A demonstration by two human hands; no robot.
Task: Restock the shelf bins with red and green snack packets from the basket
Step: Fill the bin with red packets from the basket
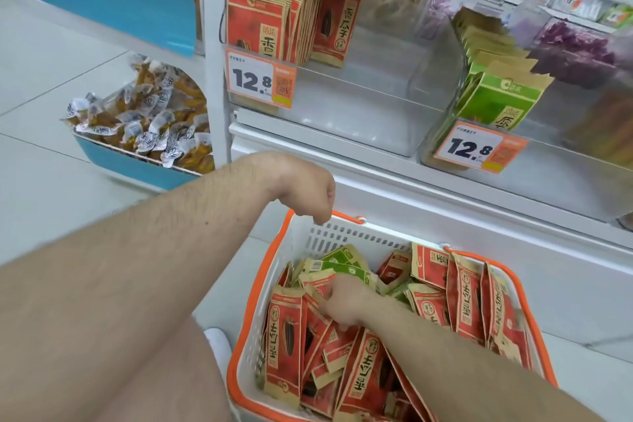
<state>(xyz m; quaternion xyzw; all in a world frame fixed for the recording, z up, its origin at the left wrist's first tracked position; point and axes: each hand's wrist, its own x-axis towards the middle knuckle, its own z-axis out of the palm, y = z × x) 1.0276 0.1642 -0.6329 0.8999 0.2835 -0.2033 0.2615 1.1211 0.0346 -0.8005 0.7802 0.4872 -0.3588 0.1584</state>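
Note:
A white basket with an orange rim (239, 346) stands on the floor, full of red snack packets (284, 336) and a few green snack packets (342, 265). My right hand (342, 301) is down inside it, fingers curled among the red packets and pinching one. My left hand (308, 192) hangs over the basket's far corner, fingers curled round the orange rim. Above, a clear shelf bin (342, 106) holds upright red packets (260, 27) at its left end. The neighbouring clear bin (445, 134) holds a row of green packets (496, 96).
Price tags reading 12.8 hang on the red bin (260, 80) and the green bin (479, 147). To the left, a blue-fronted bin (137, 161) holds small wrapped snacks. My bare knee and a white shoe (219, 343) are beside the basket. A white shelf base (479, 216) rises behind it.

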